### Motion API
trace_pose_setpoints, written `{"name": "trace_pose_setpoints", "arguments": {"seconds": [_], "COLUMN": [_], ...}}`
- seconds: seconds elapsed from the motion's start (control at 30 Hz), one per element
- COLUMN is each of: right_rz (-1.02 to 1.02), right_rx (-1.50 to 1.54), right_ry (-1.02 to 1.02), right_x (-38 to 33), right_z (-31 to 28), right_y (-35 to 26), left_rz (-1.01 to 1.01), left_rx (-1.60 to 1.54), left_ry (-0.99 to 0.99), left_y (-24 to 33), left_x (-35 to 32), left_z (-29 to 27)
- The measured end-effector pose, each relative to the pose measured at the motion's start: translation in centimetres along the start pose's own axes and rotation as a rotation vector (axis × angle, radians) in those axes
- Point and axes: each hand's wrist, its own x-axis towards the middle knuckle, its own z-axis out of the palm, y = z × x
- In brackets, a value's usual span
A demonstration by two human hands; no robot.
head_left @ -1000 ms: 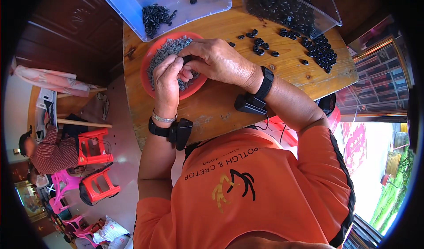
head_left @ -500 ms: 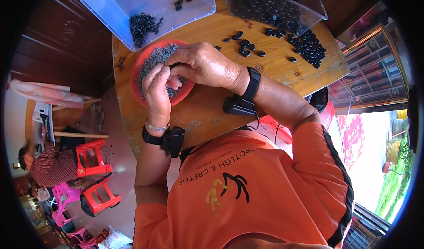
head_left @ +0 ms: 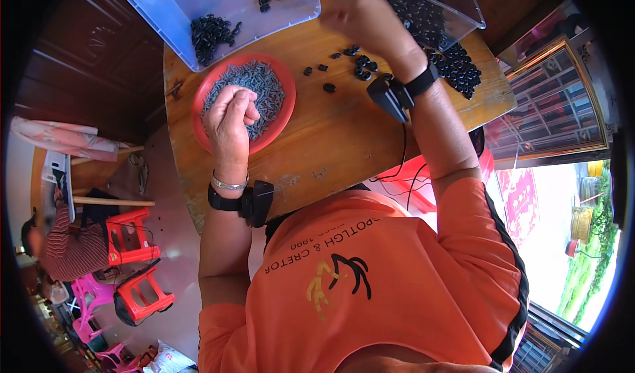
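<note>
My left hand (head_left: 229, 118) is closed above a red bowl (head_left: 291, 98), its fingers curled together. Whatever it may hold is hidden inside the fingers. Small grey screw-like pieces (head_left: 264, 85) fill the bowl. My right hand (head_left: 370, 25) is over the far part of the table, between two plastic bins, and motion smears its fingers. Below it, several small black ring-shaped parts (head_left: 362, 68) lie loose on the wood. A denser pile of these black parts (head_left: 461, 72) spreads farther right, in front of the clear bin.
The bluish bin (head_left: 155, 25) at the far left contains a heap of small black pieces (head_left: 211, 37). A clear bin (head_left: 473, 22) at the far right is full of black parts. The wooden table (head_left: 317, 148) has a curved near edge. Another person (head_left: 73, 247) sits at the left, by red stools (head_left: 135, 240).
My right hand has left my left hand and moved away to the far right, toward the bins. My left hand stays over the bowl, its fingers more curled.
</note>
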Motion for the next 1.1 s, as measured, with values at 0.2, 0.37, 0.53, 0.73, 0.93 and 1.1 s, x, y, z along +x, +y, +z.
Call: {"name": "trace_pose_setpoints", "arguments": {"seconds": [0.2, 0.37, 0.53, 0.73, 0.93, 1.1], "right_rz": [0.134, 0.145, 0.199, 0.388, 0.079, 0.157], "right_rx": [-0.134, -0.128, 0.078, 0.946, 0.704, 0.696], "right_ry": [-0.544, -0.537, -0.516, -0.496, -0.381, -0.372], "right_x": [-2.2, -2.3, -1.9, -1.5, -1.8, -1.7], "right_z": [2.9, 4.3, 4.4, 4.2, 5.0, 4.7], "right_y": [-0.8, -0.7, -1.5, -4.9, -6.8, -7.6], "left_rz": [-0.029, -0.027, -0.075, -0.070, -0.048, -0.107], "left_rx": [0.027, 0.027, 0.076, 0.173, 0.248, 0.125], "left_ry": [-0.026, -0.037, -0.090, -0.171, -0.218, -0.249], "left_y": [-0.4, -0.1, -0.3, -0.6, -1.0, -0.9], "left_x": [0.1, 0.0, 0.3, -0.3, -0.1, 0.1], "left_z": [-0.3, 0.0, -0.2, 0.6, 0.5, 0.3]}}
